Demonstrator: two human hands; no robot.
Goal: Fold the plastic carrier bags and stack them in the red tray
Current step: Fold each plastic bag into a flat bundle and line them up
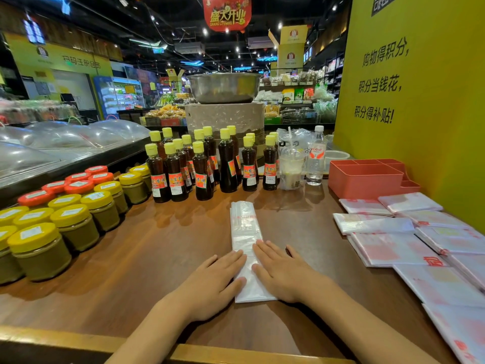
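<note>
A white plastic carrier bag (245,227), folded lengthwise into a narrow strip, lies on the brown wooden table in front of me. My left hand (214,282) and my right hand (282,271) both rest flat on its near end, fingers spread, pressing it down. The red tray (364,177) with several compartments stands at the back right by the yellow wall, with no bags visible in it. Several more white bags with red print (420,248) lie spread flat along the right side of the table.
Dark sauce bottles with yellow caps (199,166) stand in rows behind the bag. Jars with yellow and red lids (65,214) fill the left side. A drink cup (290,169) and a water bottle (315,158) stand left of the tray. The table's front edge (236,353) is near me.
</note>
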